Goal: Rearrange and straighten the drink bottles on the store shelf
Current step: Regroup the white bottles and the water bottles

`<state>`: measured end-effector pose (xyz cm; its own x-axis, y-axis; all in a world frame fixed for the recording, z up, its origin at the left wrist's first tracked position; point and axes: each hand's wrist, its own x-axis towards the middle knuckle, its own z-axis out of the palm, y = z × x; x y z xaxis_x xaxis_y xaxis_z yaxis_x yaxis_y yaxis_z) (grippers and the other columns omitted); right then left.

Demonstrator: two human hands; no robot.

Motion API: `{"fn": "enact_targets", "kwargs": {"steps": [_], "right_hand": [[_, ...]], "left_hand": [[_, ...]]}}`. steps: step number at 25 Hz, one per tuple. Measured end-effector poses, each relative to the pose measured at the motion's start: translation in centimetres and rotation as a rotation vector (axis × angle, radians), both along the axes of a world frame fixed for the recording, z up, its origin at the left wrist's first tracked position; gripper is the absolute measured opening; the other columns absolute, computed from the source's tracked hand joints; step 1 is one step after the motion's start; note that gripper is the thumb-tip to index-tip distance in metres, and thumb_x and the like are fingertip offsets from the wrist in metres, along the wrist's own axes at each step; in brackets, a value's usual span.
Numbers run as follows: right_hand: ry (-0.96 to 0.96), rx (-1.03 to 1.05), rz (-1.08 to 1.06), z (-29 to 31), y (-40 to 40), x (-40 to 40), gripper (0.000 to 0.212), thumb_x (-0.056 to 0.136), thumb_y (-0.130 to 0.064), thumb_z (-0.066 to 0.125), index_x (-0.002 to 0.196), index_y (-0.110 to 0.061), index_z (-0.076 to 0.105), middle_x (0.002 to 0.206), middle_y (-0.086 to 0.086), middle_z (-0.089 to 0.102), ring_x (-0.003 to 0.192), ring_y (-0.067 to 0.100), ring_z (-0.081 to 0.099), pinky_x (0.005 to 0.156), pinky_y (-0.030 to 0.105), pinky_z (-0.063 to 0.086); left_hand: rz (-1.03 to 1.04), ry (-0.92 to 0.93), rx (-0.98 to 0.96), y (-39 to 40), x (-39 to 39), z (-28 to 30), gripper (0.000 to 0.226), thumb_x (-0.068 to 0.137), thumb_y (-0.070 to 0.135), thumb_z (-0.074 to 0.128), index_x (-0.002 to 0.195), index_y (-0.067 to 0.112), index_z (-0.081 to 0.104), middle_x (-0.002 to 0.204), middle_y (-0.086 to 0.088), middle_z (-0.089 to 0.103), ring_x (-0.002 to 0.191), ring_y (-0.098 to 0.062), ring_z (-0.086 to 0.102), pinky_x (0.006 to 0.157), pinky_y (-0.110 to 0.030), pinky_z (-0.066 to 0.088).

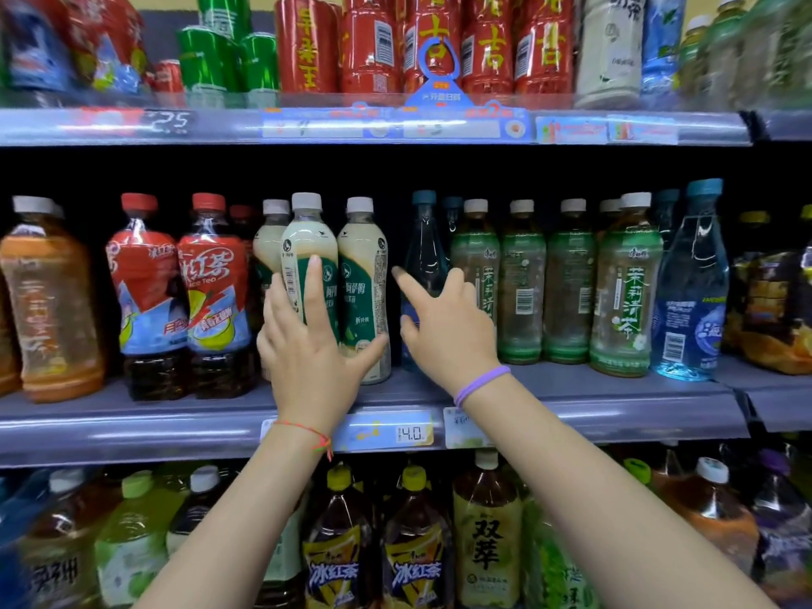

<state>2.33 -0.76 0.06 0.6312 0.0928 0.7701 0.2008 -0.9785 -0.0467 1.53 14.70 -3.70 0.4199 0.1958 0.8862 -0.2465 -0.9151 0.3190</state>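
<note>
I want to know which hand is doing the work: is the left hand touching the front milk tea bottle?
Touching. The head view shows the left hand wrapped around the front milk tea bottle, index finger flat on its green label, thumb under the base.

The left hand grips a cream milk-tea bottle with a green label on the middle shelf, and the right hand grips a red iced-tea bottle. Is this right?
Not quite. In the head view, the right hand is open, reaching toward the clear blue-capped plastic bottle, not gripping a red one. The left hand does grip the cream milk-tea bottle with a green label on the middle shelf.
</note>
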Motion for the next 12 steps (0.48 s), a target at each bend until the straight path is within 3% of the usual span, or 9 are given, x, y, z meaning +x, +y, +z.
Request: {"fn": "enact_targets", "kwargs": {"steps": [2,4,9,12], "right_hand": [[0.081,-0.125,-0.126,0.2,0.4,0.9,0.058,0.100,-0.049,0.044,0.153,-0.042,0.021,0.134,0.020,0.034,0.107,0.034,0.047,0.064,0.035,0.041],[0.084,-0.152,-0.182,0.7,0.7,1.3,0.056,0.099,-0.052,0.044,0.150,-0.040,0.026,0.135,0.022,0.035,0.107,0.035,0.050,0.068,0.036,0.041],[-0.094,-0.070,-0.164,-0.2,1.0,0.8,0.040,0.093,-0.048,0.053,0.129,-0.032,0.048,0.106,0.020,0.048,0.082,0.032,0.050,0.051,0.031,0.031],[-0.250,0.051,-0.113,-0.6,0.2,0.5,0.038,0.089,-0.041,0.060,0.122,-0.024,0.050,0.096,0.018,0.047,0.065,0.029,0.047,0.045,0.028,0.029]], "left_hand": [[0.001,-0.003,0.004,-0.1,0.2,0.0,0.111,0.072,0.059,0.074,0.156,0.027,0.008,0.156,-0.027,0.022,0.141,-0.045,0.028,0.104,-0.062,0.035],[-0.016,-0.019,-0.007,-0.2,0.2,0.0,0.109,0.074,0.053,0.075,0.156,0.027,0.008,0.156,-0.027,0.021,0.141,-0.045,0.028,0.104,-0.062,0.035],[-0.103,-0.078,-0.038,0.0,-0.1,0.0,0.092,0.082,0.034,0.067,0.156,0.019,0.015,0.158,-0.024,0.019,0.143,-0.043,0.025,0.108,-0.060,0.030],[-0.160,-0.086,-0.068,0.0,-0.4,-0.1,0.088,0.082,0.024,0.065,0.156,0.016,0.018,0.158,-0.023,0.019,0.143,-0.041,0.024,0.110,-0.056,0.028]]}}
